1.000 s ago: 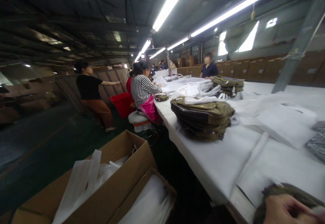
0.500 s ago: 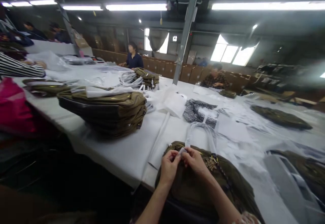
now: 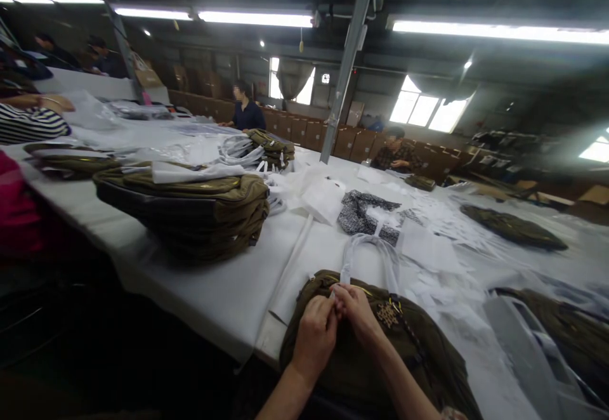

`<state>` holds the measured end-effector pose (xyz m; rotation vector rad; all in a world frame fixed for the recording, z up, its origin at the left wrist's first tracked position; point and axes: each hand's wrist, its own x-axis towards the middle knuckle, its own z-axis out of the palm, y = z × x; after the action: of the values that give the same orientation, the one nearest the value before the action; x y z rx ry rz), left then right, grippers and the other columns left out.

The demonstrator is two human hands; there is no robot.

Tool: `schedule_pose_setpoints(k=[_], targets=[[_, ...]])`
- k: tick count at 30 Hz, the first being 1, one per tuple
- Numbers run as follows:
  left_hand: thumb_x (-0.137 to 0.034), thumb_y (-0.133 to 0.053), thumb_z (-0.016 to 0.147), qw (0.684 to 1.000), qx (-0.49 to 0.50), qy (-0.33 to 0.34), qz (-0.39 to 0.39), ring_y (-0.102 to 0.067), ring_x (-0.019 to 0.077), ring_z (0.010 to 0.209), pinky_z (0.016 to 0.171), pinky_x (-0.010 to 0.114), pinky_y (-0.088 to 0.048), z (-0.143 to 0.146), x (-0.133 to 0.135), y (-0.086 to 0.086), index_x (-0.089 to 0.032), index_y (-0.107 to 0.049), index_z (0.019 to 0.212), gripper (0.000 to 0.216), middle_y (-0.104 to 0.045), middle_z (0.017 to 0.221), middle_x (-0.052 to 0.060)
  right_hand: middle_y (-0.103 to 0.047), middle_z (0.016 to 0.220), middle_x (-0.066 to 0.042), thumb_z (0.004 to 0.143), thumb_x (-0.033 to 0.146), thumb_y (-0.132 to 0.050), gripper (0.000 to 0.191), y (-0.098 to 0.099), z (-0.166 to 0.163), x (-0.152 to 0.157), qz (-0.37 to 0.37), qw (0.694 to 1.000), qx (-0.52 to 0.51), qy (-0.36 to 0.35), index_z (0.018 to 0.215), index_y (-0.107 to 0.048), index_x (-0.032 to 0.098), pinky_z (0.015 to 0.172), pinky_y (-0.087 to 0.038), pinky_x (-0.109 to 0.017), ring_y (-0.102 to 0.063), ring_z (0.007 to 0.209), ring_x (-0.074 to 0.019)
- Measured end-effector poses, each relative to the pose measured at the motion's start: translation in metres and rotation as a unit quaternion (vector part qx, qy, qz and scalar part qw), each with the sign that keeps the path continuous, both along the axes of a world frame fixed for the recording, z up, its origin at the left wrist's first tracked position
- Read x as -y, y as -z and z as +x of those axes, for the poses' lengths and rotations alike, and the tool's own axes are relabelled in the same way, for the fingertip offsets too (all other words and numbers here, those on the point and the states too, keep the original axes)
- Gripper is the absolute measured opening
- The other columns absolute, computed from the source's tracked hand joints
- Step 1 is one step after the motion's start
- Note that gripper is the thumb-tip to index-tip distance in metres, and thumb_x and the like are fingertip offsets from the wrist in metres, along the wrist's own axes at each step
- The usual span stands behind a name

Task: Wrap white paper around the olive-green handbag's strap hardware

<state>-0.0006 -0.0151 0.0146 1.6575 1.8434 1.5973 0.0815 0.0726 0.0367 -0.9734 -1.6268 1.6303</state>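
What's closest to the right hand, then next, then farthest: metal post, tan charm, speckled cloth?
1. Tan charm: on the bag, beside the right hand.
2. Speckled cloth: beyond the bag.
3. Metal post: far across the table.

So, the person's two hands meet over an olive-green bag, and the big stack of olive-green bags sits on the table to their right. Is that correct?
Not quite: the big stack of olive-green bags sits on the table to the left of the hands, as the head view shows.
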Motion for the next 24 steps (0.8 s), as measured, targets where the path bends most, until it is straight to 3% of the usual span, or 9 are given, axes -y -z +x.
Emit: schedule_pose_setpoints(k=[3, 8, 12, 17, 20, 24], targets=[[-0.019, -0.039, 0.087, 0.999, 0.047, 0.007, 0.001, -0.057, 0.0201, 0.097, 0.09, 0.034, -0.043, -0.002, 0.001, -0.001, -0.021, -0.061, 0.099, 0.025, -0.065, 0.098, 0.006, -0.046, 0.046, 0.005, 0.071, 0.047, -0.062, 0.034, 0.001, 0.0, 0.0, 0.034, 0.999, 0.02, 0.0, 0.068, -0.056, 0.014, 0.037, -0.034, -0.018, -0.04, 0.038, -0.0072], [-0.03, -0.046, 0.084, 0.976, 0.208, -0.007, -0.056, -0.062, 0.0189, 0.084, 0.078, 0.03, -0.047, -0.009, -0.001, -0.007, -0.019, -0.057, 0.102, 0.023, -0.068, 0.086, 0.003, -0.049, 0.049, 0.005, 0.071, 0.054, -0.062, 0.039, 0.003, 0.005, -0.001, 0.042, 0.999, 0.003, -0.011, 0.077, -0.059, 0.015, 0.038, -0.037, -0.019, -0.042, 0.038, -0.0079], [-0.036, -0.045, 0.084, 0.98, 0.181, 0.032, -0.073, -0.059, 0.0175, 0.076, 0.073, 0.027, -0.044, -0.014, -0.005, -0.011, -0.019, -0.061, 0.078, 0.024, -0.065, 0.078, 0.002, -0.05, 0.051, 0.004, 0.072, 0.054, -0.063, 0.04, 0.005, 0.009, -0.001, 0.03, 0.999, -0.028, -0.009, 0.078, -0.06, 0.015, 0.038, -0.037, -0.019, -0.042, 0.04, -0.0076], [-0.036, -0.046, 0.084, 0.965, 0.228, 0.103, -0.08, -0.057, 0.0159, 0.075, 0.072, 0.024, -0.043, -0.019, -0.007, -0.01, -0.017, -0.06, 0.077, 0.025, -0.063, 0.075, 0.001, -0.05, 0.051, 0.004, 0.073, 0.052, -0.064, 0.038, 0.01, 0.009, -0.001, 0.002, 0.998, -0.055, -0.01, 0.078, -0.06, 0.014, 0.036, -0.034, -0.017, -0.04, 0.038, -0.0057], [-0.039, -0.047, 0.084, 0.967, 0.227, 0.087, -0.08, -0.056, 0.0157, 0.073, 0.07, 0.024, -0.042, -0.019, -0.008, -0.008, -0.017, -0.06, 0.075, 0.027, -0.063, 0.073, 0.0, -0.049, 0.048, 0.004, 0.072, 0.055, -0.063, 0.042, 0.013, 0.004, -0.002, -0.038, 0.997, -0.072, 0.005, 0.077, -0.06, 0.013, 0.034, -0.033, -0.017, -0.039, 0.035, -0.0055], [-0.038, -0.048, 0.082, 0.967, 0.231, 0.07, -0.081, -0.056, 0.0166, 0.073, 0.07, 0.024, -0.043, -0.018, -0.01, -0.006, -0.016, -0.06, 0.075, 0.026, -0.062, 0.073, 0.0, -0.059, 0.057, -0.002, 0.07, 0.065, -0.056, 0.054, 0.002, 0.016, -0.006, -0.079, 0.991, -0.056, 0.091, 0.086, -0.061, 0.014, 0.034, -0.035, -0.018, -0.047, 0.04, -0.0096]])
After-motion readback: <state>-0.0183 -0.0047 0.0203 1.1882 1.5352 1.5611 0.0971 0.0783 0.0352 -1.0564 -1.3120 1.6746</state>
